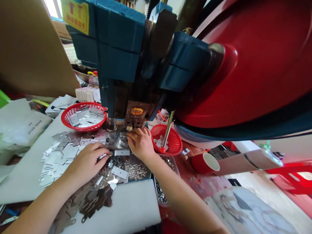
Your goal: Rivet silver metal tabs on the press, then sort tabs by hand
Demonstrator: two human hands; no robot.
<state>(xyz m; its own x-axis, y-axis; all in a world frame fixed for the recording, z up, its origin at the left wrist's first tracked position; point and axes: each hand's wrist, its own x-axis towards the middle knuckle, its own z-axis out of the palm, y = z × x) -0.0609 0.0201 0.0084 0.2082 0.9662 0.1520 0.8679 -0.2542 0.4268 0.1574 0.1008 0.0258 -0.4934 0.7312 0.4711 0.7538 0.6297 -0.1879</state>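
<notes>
My right hand (141,143) reaches under the blue press (117,45), its thumb and index finger closed at the edge of a small metal plate (123,134) on the die. My left hand (91,160) is above the loose metal parts, thumb and fingertips drawn together; what lies between them is too small to make out. Between the hands, a flat silver plate (122,152) lies on the machine bed, and another plate with holes (120,173) rests nearer me. Tiny shiny rivet-like pieces (136,171) are scattered beside it.
Flat silver plates (57,162) are heaped at left, with darker brackets (97,201) in front. A red basket (65,121) holds more plates. Right of the press stand another red basket (177,146), a tub of small metal pieces (159,195), a red cup (203,163) and a large red flywheel (258,65).
</notes>
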